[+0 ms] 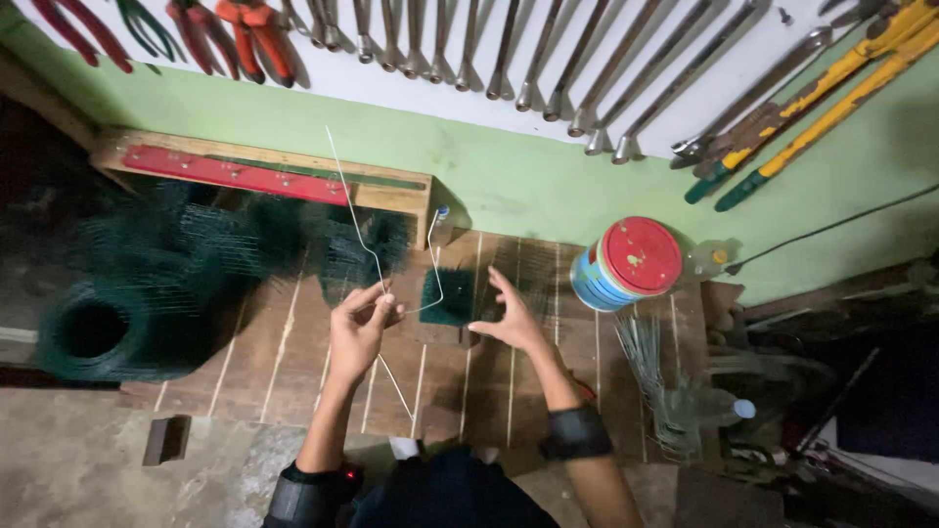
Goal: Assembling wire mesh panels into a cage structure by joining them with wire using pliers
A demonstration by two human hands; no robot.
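Left hand [360, 323] pinching a thin bent white wire [367, 244] between thumb and fingers, near the middle of the scene. Wire running up and far-left from the pinch toward the wall, kinked just above the fingers, with another leg bending right and down to a small dark green brush-like bundle [450, 298]; a further tail dropping near-right below the hand. Right hand [509, 318] just right of that bundle, fingers spread and loose, holding nothing, hovering close to it without clear contact. Dark bands on both wrists.

Underneath, a wooden plank tabletop [293, 352], brown boards with pale seams, worn and dim. Rolls of dark green wire mesh [117, 313] heaped on the left side, blurred. Far left, a wooden frame with a red strip [235, 174] lying against the wall. Right of the hands, a round tin with a red lid [626, 262], blue and white on its side. Near right, a sheaf of pale cut wires [650, 367] and a clear plastic bottle [714, 411] on its side. Beyond the boards on the near left, rough concrete floor [78, 450] with a small dark block.

Far wall green below, white above, hung with a row of spanners [548, 59], red-handled pliers [245, 34] on the left, yellow long-handled cutters [831, 88] on the right.
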